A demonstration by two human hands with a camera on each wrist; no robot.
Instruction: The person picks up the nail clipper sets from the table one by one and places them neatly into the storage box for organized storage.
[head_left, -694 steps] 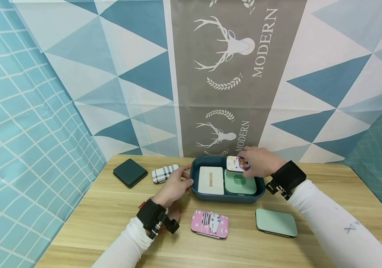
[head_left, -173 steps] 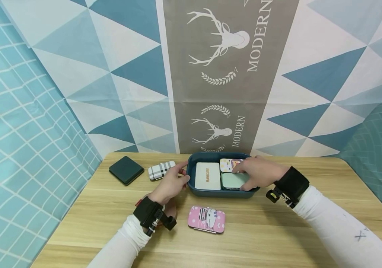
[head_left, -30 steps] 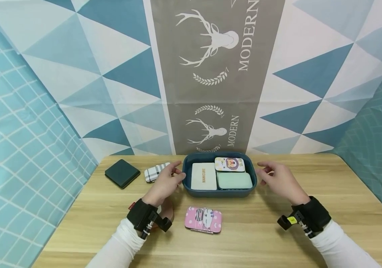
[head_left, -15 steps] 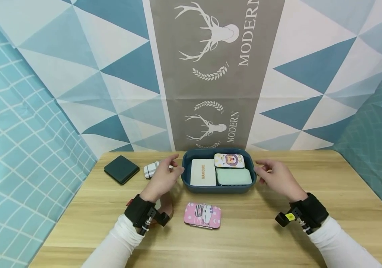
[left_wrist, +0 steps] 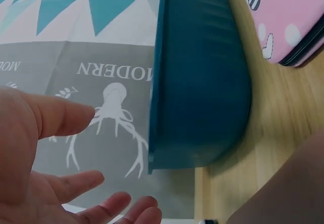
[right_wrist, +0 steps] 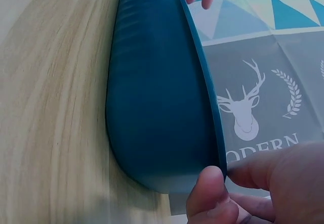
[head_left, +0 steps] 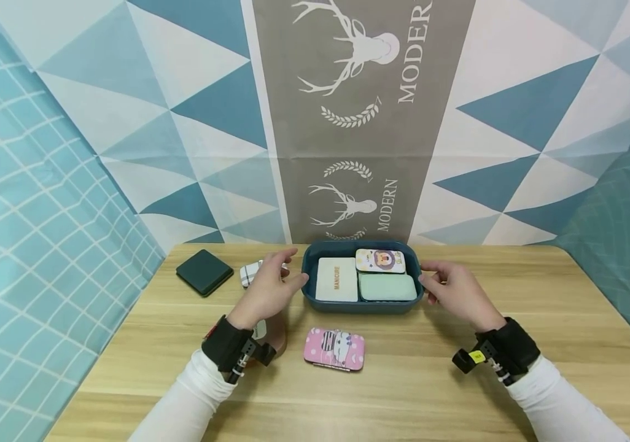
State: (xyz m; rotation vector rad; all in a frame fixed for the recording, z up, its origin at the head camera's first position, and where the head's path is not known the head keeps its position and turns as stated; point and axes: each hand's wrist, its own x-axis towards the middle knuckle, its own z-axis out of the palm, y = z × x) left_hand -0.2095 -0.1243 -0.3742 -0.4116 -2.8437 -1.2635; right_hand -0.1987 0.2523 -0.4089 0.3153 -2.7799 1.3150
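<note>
A dark blue oval-ended box (head_left: 363, 309) stands near the back of the table. Inside lie a white case lettered MANICURE (head_left: 336, 279), a lion-printed tin (head_left: 380, 260) and a pale green case (head_left: 388, 287) below the tin. At the box's right end, my right hand (head_left: 457, 293) has thumb and fingertip on the rim, seen closely in the right wrist view, where the rim (right_wrist: 215, 117) runs between them. Left of the box, my left hand (head_left: 266, 288) is spread; its fingers are apart from the wall (left_wrist: 197, 82) in the left wrist view.
A pink cat-printed case (head_left: 334, 348) lies in front of the box. A dark green square case (head_left: 204, 272) is at the back left. A plaid case (head_left: 248, 274) is partly behind the left hand. Under the left wrist is a partly hidden pinkish item (head_left: 274, 337).
Earlier, the right hand placed the lion-printed tin, then the pale green case from the table, in the box. Over the last second it closed in on the right rim; the left hand opened wider.
</note>
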